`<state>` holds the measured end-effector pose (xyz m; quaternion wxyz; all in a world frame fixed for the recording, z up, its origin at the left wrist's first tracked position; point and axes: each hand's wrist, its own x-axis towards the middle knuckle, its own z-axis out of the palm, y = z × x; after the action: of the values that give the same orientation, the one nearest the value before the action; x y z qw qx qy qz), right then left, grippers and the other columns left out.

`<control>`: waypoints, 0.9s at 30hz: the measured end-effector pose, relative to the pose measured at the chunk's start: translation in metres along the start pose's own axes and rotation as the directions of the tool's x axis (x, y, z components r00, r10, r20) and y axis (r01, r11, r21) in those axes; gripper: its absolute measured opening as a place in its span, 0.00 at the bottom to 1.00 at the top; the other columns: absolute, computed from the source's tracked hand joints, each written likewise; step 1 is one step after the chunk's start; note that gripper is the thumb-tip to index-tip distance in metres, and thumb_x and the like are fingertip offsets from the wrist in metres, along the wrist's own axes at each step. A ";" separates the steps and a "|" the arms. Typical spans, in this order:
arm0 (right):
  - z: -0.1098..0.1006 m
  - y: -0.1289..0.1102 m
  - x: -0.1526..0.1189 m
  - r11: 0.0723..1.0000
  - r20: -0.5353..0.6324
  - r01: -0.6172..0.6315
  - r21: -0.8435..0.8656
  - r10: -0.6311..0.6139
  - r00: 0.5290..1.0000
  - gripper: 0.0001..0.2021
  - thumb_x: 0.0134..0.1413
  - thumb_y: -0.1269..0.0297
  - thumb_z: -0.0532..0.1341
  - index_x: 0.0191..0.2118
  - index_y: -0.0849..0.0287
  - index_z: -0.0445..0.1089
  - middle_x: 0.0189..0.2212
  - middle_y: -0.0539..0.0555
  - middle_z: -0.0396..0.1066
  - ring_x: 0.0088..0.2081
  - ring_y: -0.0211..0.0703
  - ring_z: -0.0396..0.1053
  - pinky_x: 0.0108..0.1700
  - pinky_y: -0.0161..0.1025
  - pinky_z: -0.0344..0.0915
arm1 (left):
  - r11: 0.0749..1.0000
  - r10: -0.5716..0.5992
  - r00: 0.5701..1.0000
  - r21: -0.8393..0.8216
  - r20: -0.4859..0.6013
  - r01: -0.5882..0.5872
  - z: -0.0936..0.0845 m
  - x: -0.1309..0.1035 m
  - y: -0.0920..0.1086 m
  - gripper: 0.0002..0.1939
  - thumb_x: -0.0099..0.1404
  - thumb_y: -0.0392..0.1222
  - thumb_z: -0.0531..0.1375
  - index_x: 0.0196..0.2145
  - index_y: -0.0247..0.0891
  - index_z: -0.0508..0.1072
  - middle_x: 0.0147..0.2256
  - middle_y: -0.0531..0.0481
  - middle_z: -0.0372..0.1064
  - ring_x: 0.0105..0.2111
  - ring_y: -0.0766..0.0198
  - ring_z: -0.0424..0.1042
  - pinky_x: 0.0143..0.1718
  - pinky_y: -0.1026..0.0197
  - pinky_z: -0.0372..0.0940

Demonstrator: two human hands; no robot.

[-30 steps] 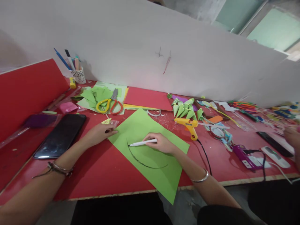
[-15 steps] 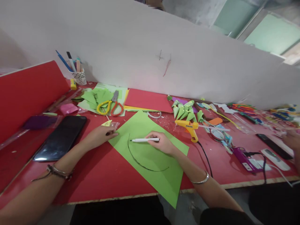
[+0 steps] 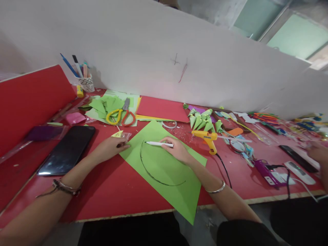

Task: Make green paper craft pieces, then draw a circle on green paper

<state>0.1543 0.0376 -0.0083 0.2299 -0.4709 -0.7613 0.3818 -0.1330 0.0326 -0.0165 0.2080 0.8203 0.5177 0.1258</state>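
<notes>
A green paper sheet lies turned at an angle on the red table, its lowest corner past the front edge. My right hand holds a white marker, its dark tip at the upper end of a curved black line on the sheet. My left hand rests at the sheet's left edge with its fingers curled around a small dark thing that I cannot make out, perhaps a cap.
A black phone lies at left. Scissors, green scraps, red paper and green paper cones lie behind. A yellow glue gun and a purple power strip are at right, near another person's hand.
My right hand has moved the marker up and slightly away from me. The black line now reaches higher at its upper left end. My left hand has stayed in place.
</notes>
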 end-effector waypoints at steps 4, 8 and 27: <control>-0.007 0.001 -0.009 0.999 0.181 -0.004 0.049 -0.005 0.983 0.12 0.51 0.57 0.56 0.37 0.58 0.68 0.23 0.48 0.63 0.21 0.32 0.54 0.21 0.30 0.50 | 1.000 -0.010 1.000 -0.005 0.009 0.010 0.002 0.001 -0.002 0.17 0.60 0.51 0.48 0.21 0.38 0.58 0.20 0.56 0.57 0.21 0.68 0.57 0.23 0.67 0.49; -0.005 -0.004 -0.007 0.996 0.290 0.041 0.081 -0.063 0.955 0.11 0.51 0.59 0.56 0.37 0.59 0.69 0.24 0.49 0.64 0.22 0.32 0.55 0.22 0.30 0.50 | 1.000 -0.006 1.000 -0.016 0.000 0.006 0.001 0.001 -0.001 0.17 0.60 0.52 0.48 0.21 0.38 0.58 0.19 0.56 0.57 0.21 0.68 0.57 0.23 0.67 0.49; -0.010 0.000 -0.005 0.995 0.328 0.070 0.069 -0.089 0.941 0.11 0.50 0.61 0.57 0.37 0.60 0.70 0.25 0.49 0.65 0.23 0.32 0.57 0.23 0.29 0.52 | 0.999 0.022 1.000 0.032 0.007 -0.022 0.001 0.001 -0.003 0.17 0.61 0.52 0.47 0.21 0.38 0.57 0.19 0.56 0.55 0.21 0.68 0.56 0.23 0.66 0.48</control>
<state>0.1637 0.0371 -0.0016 0.1274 -0.3624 -0.7965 0.4668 -0.1342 0.0343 -0.0191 0.1951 0.8296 0.5098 0.1172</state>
